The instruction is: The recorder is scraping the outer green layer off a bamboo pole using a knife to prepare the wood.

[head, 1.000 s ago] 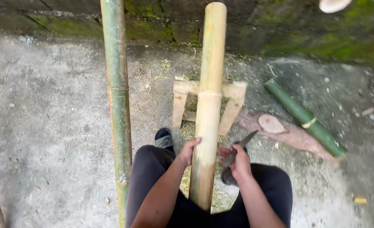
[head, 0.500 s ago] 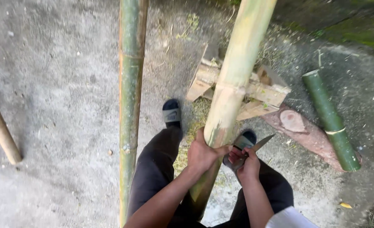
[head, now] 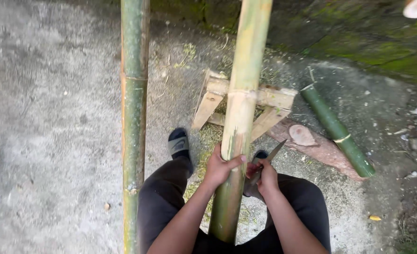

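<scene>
now the yellow-green bamboo pole [head: 240, 108] stands straighter in view than a moment ago, still resting on the wooden stand [head: 269, 101] on the concrete floor [head: 53, 141]. the left hand [head: 219, 167] grips it; the right hand [head: 266, 177] clasps a knife [head: 270, 157] beside it.

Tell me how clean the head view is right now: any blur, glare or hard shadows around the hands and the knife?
Head view: soft, even daylight, no glare, no hard shadows. The left hand on the yellow-green bamboo pole and the right hand holding the knife look sharp. The green pole on the left is slightly soft, and the poles splay a little with wide-angle distortion.
</scene>
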